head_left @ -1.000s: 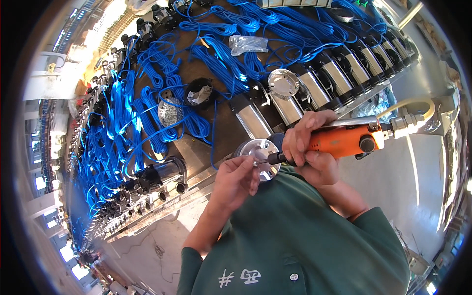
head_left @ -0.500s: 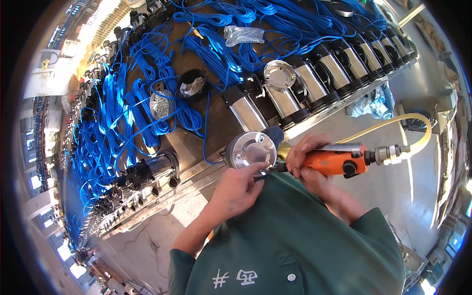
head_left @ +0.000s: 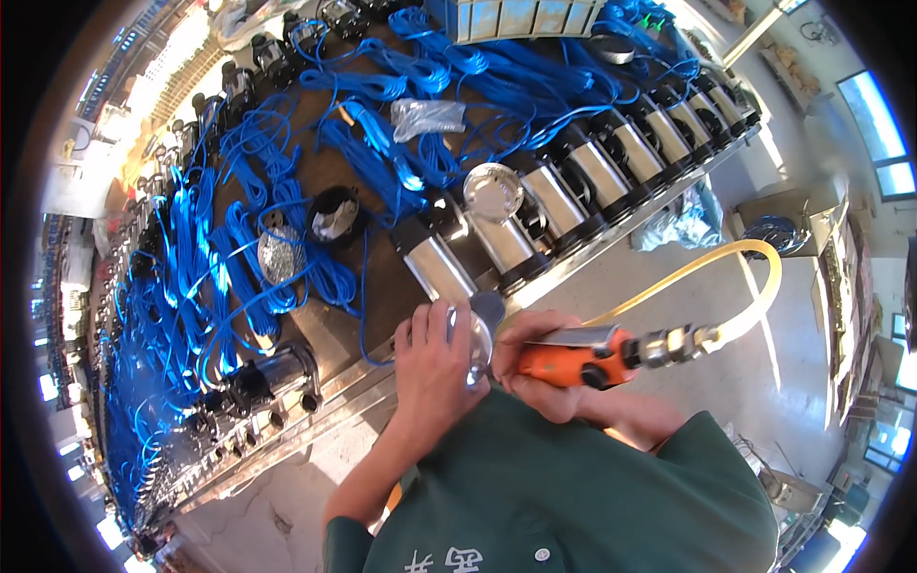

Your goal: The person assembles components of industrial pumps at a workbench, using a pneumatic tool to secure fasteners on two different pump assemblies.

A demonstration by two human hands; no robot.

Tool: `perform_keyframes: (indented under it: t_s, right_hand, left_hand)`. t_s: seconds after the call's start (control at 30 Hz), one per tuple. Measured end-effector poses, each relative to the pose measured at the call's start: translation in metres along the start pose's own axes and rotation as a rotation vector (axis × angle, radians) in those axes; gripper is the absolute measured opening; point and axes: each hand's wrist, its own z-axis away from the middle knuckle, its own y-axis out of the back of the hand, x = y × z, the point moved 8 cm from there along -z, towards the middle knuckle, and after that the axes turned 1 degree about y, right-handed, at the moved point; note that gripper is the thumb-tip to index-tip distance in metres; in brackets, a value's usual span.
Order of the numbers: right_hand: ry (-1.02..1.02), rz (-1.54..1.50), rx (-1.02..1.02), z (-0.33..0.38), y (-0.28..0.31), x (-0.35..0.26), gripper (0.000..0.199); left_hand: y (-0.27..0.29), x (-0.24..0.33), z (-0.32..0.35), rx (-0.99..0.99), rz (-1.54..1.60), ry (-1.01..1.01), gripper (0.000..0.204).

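My left hand point(head_left: 432, 358) lies over the round, shiny metal end of a pump point(head_left: 481, 346), its fingers curled across the top and hiding much of it. A dark rounded part point(head_left: 488, 307) juts out at the pump's far side. My right hand point(head_left: 535, 358) is wrapped around an orange air screwdriver point(head_left: 573, 365) held sideways, close to the pump. The tool's tip is hidden behind my fingers. A yellow air hose point(head_left: 688, 279) runs from the metal coupling at the tool's back end. Just beyond my hands lies a silver pump with black ends point(head_left: 437, 263).
More silver pumps point(head_left: 597, 167) line the bench's right edge. Blue cable coils point(head_left: 191, 286) cover much of the bench. Two round metal dishes point(head_left: 493, 192) point(head_left: 281, 255), a black cup point(head_left: 336, 218), a clear plastic bag point(head_left: 427, 118) and a grey-blue crate point(head_left: 525, 19) lie farther back.
My left hand has gone from fingers at the metal end's near rim to lying across its top. The screwdriver stays in my right hand. The view has shifted, bringing the crate in.
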Motion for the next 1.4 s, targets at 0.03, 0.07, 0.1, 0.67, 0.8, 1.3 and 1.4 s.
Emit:
perform_keyframes:
  t_s: [0.03, 0.07, 0.1, 0.67, 0.8, 1.3, 1.4]
  right_hand:
    - [0.044, -0.125, 0.056, -0.003, 0.005, -0.005, 0.041]
    - [0.106, -0.281, 0.162, -0.009, 0.018, -0.009, 0.043]
    - [0.201, -0.294, 0.243, -0.020, 0.037, -0.022, 0.036]
    - [-0.618, -0.389, 0.331, -0.056, 0.142, 0.140, 0.014]
    - [-1.240, -0.666, 0.109, 0.029, -0.002, 0.126, 0.045]
    - [-0.012, 0.466, -0.418, -0.047, -0.231, 0.209, 0.075]
    - [0.040, 0.551, -0.495, -0.059, -0.229, 0.255, 0.083]
  left_hand:
    - [-0.002, 0.001, 0.000, -0.030, -0.046, 0.042, 0.081]
    - [-0.008, 0.004, -0.003, -0.040, -0.114, 0.064, 0.079]
    - [-0.010, 0.008, -0.007, -0.069, -0.164, 0.070, 0.080]
    - [0.040, -0.062, 0.049, -0.030, -0.064, 0.337, 0.079]
    - [0.080, -0.071, 0.071, 0.118, 0.036, 0.462, 0.080]
    - [-0.116, -0.185, 0.227, 0.358, 2.658, 0.677, 0.043]
    - [-0.178, -0.257, 0.212, 0.473, 1.720, 1.044, 0.020]
